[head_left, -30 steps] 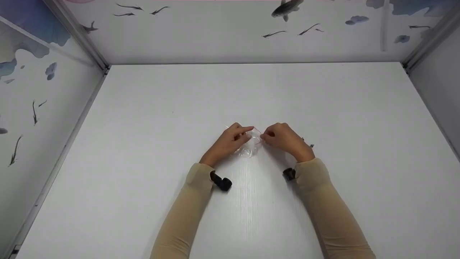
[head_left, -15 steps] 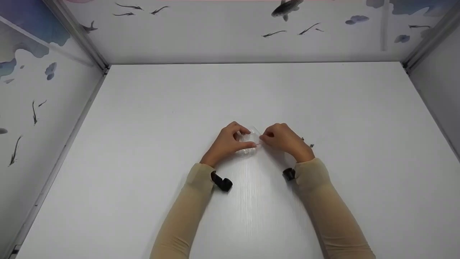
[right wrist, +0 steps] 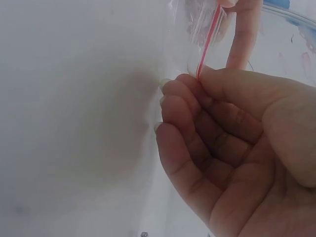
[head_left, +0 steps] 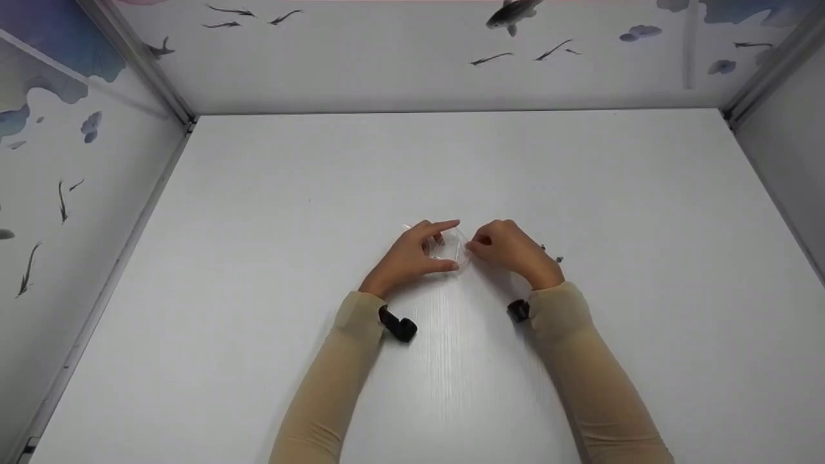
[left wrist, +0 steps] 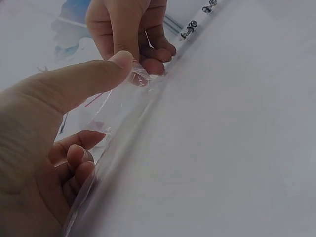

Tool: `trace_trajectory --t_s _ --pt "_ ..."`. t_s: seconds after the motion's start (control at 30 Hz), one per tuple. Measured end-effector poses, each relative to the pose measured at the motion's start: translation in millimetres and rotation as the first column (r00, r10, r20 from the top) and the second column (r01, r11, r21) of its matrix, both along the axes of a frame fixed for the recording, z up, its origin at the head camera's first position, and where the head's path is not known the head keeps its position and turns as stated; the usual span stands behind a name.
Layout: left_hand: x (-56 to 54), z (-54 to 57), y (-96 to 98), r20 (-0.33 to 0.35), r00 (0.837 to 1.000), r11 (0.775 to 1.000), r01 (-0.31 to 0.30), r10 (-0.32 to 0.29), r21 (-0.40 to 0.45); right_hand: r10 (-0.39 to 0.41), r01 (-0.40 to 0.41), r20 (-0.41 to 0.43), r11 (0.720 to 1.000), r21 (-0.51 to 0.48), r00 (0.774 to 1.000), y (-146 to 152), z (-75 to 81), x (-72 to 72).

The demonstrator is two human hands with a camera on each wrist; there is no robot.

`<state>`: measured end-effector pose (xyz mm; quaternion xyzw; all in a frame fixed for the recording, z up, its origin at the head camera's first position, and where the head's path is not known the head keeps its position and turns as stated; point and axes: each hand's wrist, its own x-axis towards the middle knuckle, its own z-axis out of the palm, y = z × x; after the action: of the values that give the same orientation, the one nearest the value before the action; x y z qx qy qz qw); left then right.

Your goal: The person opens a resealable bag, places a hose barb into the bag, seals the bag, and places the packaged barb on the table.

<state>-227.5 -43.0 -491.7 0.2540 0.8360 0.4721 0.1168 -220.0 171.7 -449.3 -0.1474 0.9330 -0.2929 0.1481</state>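
A small clear zip-lock bag (head_left: 454, 246) with a thin red seal line (right wrist: 209, 39) is between the two hands, over the middle of the white table. My right hand (head_left: 514, 251) pinches one end of the seal between thumb and index finger, its other fingers curled beneath, as the right wrist view shows. On the other side of the bag, my left hand (head_left: 406, 256) has its thumb and index finger spread wide. In the left wrist view the left thumb (left wrist: 94, 81) overlaps the bag close to the right fingertips, while the remaining fingers (left wrist: 79, 165) bend behind the film.
Small metal pieces (left wrist: 189, 29) lie on the table (head_left: 258, 270) just right of the right hand. Pale panels with printed fish (head_left: 512, 13) wall in the back and left side. A black wrist camera (head_left: 404, 330) sits at each sleeve cuff.
The left thumb and index finger have moved along the bag and spread apart, the thumb nearer the body and the index finger farther away. The right hand keeps its pinch almost in place.
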Motion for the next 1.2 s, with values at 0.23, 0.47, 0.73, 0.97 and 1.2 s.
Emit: trace_trajectory --t_s 0.23,0.47,0.73,0.97,1.2 --pt "-1.6 -0.5 2.6 -0.005 1.000 1.000 -0.001 0.001 0.009 -0.033 0.032 0.028 0.999 0.024 0.999 1 -0.2 -1.7" --pt "-5.9 -1.5 10.7 -0.034 0.999 0.997 -0.043 0.041 -0.062 -0.040 0.042 -0.029 0.998 0.045 0.999 5 1.7 -4.9" --pt "-9.1 1.2 11.2 -0.026 0.998 0.992 -0.067 0.065 -0.105 -0.057 0.058 -0.029 0.998 0.031 0.998 22 10.0 -7.4" --pt "-9.6 -1.0 8.5 0.018 0.999 0.997 -0.034 0.035 -0.063 -0.019 0.019 -0.020 1.000 -0.006 1.000 57 23.6 -6.6" --pt "-9.4 -4.0 2.5 0.046 0.999 1.000 -0.026 0.027 -0.016 0.041 -0.041 0.006 0.999 -0.017 0.999 84 29.8 -7.6"
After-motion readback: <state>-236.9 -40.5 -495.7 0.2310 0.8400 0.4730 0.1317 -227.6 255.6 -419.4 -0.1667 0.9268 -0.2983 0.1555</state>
